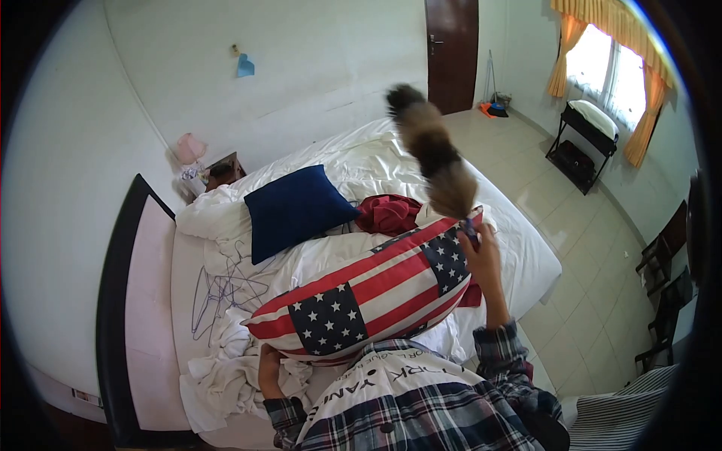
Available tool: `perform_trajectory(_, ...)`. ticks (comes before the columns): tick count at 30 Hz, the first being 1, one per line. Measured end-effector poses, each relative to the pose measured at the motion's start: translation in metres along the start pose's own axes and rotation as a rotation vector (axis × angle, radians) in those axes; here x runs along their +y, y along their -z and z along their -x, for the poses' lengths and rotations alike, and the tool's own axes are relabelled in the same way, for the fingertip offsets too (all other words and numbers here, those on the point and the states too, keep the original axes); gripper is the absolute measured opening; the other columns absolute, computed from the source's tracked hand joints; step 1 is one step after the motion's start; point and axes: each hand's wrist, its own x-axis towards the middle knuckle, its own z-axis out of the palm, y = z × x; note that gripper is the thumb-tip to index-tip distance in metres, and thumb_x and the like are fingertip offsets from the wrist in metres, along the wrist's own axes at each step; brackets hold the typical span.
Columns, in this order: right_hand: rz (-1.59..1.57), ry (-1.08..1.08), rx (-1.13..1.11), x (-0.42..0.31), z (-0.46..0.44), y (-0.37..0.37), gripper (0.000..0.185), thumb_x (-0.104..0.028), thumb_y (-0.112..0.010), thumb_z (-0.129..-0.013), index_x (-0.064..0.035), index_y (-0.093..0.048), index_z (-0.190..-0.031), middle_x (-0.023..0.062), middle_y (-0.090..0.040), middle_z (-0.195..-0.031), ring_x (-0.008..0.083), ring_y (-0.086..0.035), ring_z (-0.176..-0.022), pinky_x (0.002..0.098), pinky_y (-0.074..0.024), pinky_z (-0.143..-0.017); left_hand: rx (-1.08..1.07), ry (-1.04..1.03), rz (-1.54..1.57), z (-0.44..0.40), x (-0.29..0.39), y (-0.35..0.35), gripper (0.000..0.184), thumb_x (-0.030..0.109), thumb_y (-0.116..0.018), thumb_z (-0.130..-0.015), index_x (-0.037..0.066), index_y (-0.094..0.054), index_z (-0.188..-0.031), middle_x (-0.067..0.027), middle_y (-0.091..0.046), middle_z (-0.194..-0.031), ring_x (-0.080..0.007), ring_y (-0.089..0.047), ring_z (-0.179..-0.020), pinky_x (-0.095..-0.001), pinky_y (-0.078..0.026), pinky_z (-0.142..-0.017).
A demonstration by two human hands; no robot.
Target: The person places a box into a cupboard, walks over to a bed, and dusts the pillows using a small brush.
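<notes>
A long pillow with a stars-and-stripes print (398,301) is tilted up in front of my body over the bed. My left hand (269,366) grips its lower left end, with the fingertips partly hidden behind the fabric. My right hand (483,254), at the pillow's right end, is closed around the short handle of a feather duster (436,154). The duster's brown and black feathers point up and away, blurred by motion, above the bed. Beyond the pillow lie a dark blue cushion (297,210) and a crumpled red cloth (387,214).
The bed (526,259) carries rumpled white sheets, wire hangers (226,289) and a heap of white cloth (233,376). A padded headboard (150,323) stands left. A pink lamp (191,148) is by the nightstand. Chairs (665,293) and a black rack (583,146) line the right wall.
</notes>
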Motion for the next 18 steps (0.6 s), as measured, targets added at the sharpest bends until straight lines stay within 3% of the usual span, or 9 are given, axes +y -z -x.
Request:
perform_trajectory(2, -0.320, -0.211, -0.239, -0.013, -0.015, -0.016, 0.035, -0.026, -0.066, -0.091, 0.0006, -0.054, -0.112, 0.0198, -0.061, -0.095, 0.0274, -0.061, -0.062, 0.0413, -0.0495, -0.062, 0.001, -0.049, -0.101, -0.005, 0.023, -0.004, 0.042, -0.002, -0.056, -0.078, -0.002, -0.061, -0.119, -0.0155, -0.067, -0.114, -0.0276, -0.064, -0.103, -0.0326, -0.048, -0.090)
perform_trajectory(3, -0.243, -0.178, -0.296, -0.004, -0.017, -0.026, 0.035, -0.028, -0.063, -0.093, -0.0008, -0.052, -0.113, 0.0189, -0.062, -0.087, 0.0263, -0.060, -0.055, 0.0393, -0.0481, -0.055, 0.004, -0.080, -0.150, -0.003, 0.024, -0.004, 0.042, -0.002, -0.055, -0.080, -0.002, -0.060, -0.122, -0.0163, -0.067, -0.115, -0.0282, -0.064, -0.104, -0.0329, -0.048, -0.090)
perform_trajectory(6, -0.162, -0.297, -0.435, 0.015, -0.006, -0.047, 0.035, -0.030, -0.060, -0.095, 0.0002, -0.052, -0.111, 0.0168, -0.060, -0.074, 0.0257, -0.058, -0.046, 0.0387, -0.0462, -0.051, 0.092, -0.131, -0.529, -0.024, -0.001, 0.023, 0.043, -0.002, -0.052, -0.084, -0.003, -0.055, -0.127, -0.0204, -0.064, -0.121, -0.0286, -0.063, -0.105, -0.0351, -0.046, -0.092)
perform_trajectory(7, -0.219, -0.320, -0.430, 0.020, 0.001, -0.047, 0.033, -0.030, -0.059, -0.096, 0.0003, -0.052, -0.109, 0.0140, -0.060, -0.067, 0.0213, -0.055, -0.040, 0.0351, -0.0432, -0.043, 0.264, -0.272, -0.587, -0.018, 0.010, 0.007, 0.039, 0.001, -0.054, -0.086, -0.003, -0.056, -0.124, -0.0205, -0.063, -0.119, -0.0311, -0.061, -0.107, -0.0367, -0.045, -0.094)
perform_trajectory(9, -0.337, -0.390, -0.408, 0.026, 0.011, -0.045, 0.034, -0.031, -0.058, -0.097, 0.0002, -0.052, -0.109, 0.0135, -0.062, -0.069, 0.0187, -0.054, -0.039, 0.0330, -0.0412, -0.039, 0.598, -0.549, -0.701, 0.002, 0.066, -0.063, 0.032, 0.007, -0.058, -0.089, -0.001, -0.058, -0.120, -0.0206, -0.062, -0.115, -0.0361, -0.056, -0.111, -0.0399, -0.042, -0.097)
perform_trajectory(11, -0.408, -0.417, -0.375, 0.035, 0.020, -0.048, 0.033, -0.031, -0.057, -0.098, -0.0004, -0.052, -0.110, 0.0110, -0.063, -0.072, 0.0139, -0.052, -0.038, 0.0282, -0.0366, -0.033, 0.626, -0.787, -0.880, 0.021, 0.120, -0.123, 0.029, 0.010, -0.061, -0.090, 0.002, -0.061, -0.118, -0.0167, -0.062, -0.110, -0.0355, -0.054, -0.111, -0.0430, -0.041, -0.098)
perform_trajectory(13, -0.467, -0.452, -0.368, 0.039, 0.021, -0.047, 0.034, -0.031, -0.056, -0.098, -0.0002, -0.051, -0.112, 0.0098, -0.062, -0.072, 0.0138, -0.052, -0.037, 0.0279, -0.0364, -0.033, 0.569, -0.990, -1.043, 0.021, 0.135, -0.169, 0.022, 0.012, -0.063, -0.090, 0.005, -0.065, -0.111, -0.0113, -0.063, -0.108, -0.0326, -0.054, -0.111, -0.0452, -0.040, -0.099)
perform_trajectory(15, -0.518, -0.496, -0.376, 0.037, 0.019, -0.043, 0.033, -0.029, -0.056, -0.098, -0.0002, -0.049, -0.113, 0.0081, -0.062, -0.072, 0.0128, -0.051, -0.037, 0.0266, -0.0356, -0.033, 0.214, -1.109, -1.039, 0.018, 0.143, -0.210, 0.014, 0.013, -0.066, -0.088, 0.007, -0.069, -0.100, -0.0084, -0.067, -0.104, -0.0315, -0.058, -0.108, -0.0439, -0.041, -0.100)
perform_trajectory(18, -0.541, -0.486, -0.366, 0.035, 0.020, -0.040, 0.032, -0.029, -0.056, -0.099, -0.0002, -0.050, -0.112, 0.0078, -0.061, -0.072, 0.0123, -0.051, -0.037, 0.0266, -0.0355, -0.033, -0.132, -1.063, -0.893, -0.001, 0.127, -0.257, 0.011, 0.016, -0.070, -0.086, 0.009, -0.071, -0.095, -0.0051, -0.068, -0.099, -0.0294, -0.061, -0.103, -0.0428, -0.043, -0.097)
